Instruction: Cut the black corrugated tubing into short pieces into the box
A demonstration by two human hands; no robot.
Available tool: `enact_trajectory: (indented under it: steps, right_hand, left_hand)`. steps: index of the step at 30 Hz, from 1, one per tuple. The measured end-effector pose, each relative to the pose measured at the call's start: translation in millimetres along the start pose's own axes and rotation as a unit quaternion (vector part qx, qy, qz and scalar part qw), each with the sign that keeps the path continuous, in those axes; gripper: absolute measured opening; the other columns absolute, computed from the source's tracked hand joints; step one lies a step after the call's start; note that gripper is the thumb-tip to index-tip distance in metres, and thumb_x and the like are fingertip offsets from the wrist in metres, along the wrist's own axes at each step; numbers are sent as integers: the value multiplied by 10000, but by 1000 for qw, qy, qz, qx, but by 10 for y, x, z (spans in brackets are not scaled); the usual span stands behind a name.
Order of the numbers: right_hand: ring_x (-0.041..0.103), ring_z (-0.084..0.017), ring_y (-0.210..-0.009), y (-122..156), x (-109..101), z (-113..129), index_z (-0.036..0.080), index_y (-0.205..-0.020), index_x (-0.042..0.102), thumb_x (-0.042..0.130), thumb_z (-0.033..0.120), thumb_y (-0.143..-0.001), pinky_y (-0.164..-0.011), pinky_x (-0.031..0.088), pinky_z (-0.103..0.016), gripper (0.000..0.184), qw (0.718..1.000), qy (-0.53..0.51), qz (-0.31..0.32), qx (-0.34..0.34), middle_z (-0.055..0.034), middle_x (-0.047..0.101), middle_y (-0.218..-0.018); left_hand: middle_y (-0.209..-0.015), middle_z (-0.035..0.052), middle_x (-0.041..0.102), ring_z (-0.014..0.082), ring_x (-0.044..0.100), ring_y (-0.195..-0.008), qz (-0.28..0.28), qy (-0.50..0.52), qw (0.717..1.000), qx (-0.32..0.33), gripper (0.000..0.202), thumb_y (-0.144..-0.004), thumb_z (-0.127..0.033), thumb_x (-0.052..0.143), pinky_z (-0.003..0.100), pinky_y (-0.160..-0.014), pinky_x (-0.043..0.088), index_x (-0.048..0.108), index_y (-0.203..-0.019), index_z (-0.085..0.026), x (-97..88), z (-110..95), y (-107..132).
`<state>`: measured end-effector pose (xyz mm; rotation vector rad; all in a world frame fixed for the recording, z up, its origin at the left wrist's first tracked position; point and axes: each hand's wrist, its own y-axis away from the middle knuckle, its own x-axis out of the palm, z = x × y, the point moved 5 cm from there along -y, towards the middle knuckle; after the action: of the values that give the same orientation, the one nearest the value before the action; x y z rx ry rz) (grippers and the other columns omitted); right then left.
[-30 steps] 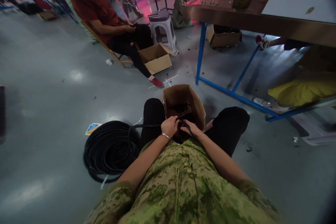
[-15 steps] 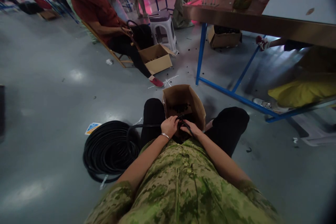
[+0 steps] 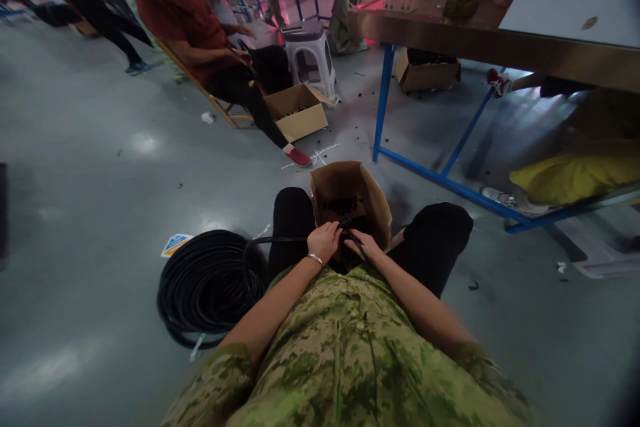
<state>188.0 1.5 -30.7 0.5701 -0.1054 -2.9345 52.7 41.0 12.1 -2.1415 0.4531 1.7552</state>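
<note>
Left of the cardboard box (image 3: pixel 371 195), a coil of black hose (image 3: pixel 187 287) is being supported by the floor (image 3: pixel 100 213). Over the box's near side, its free run is being clamped by the left hand (image 3: pixel 324 240), fingers curled; just beside, a black length (image 3: pixel 359 245) is being gripped by the right hand (image 3: pixel 370 244), forearm slanting inward.

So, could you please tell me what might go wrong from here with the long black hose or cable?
The black hose or cable runs from the round black coil to the person's bare left hand, so the coil's loops might tangle if pulled. The shiny silver-coloured bracelet on that wrist could also snag on a loose loop.
</note>
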Motion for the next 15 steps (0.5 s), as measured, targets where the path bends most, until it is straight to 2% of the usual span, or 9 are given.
enact_trajectory:
  steps: [7, 15]
  right_hand:
    - [644, -180, -774, 11, 10, 13, 251, -1000, 669, 551, 303, -826, -684, 446, -229, 217, 987, 157, -16, 39, -11, 717, -847]
    - [644, -192, -781, -58, 52, -4, 249, -964, 675, 529, 287, -819, -621, 377, -223, 209, 955, 286, 13, 78, -33, 723, -838]
  left_hand:
    - [-987, 80, 654, 185, 613, -869, 31, -13, 999, -31, 367, -962, -363, 330, 271, -715, 400, 593, -1154, -192, 25, 34, -55]
    - [-1017, 99, 640, 189, 614, -888, 54, -23, 996, -63, 346, -960, -347, 331, 275, -721, 404, 591, -1119, -184, 90, 72, -78]
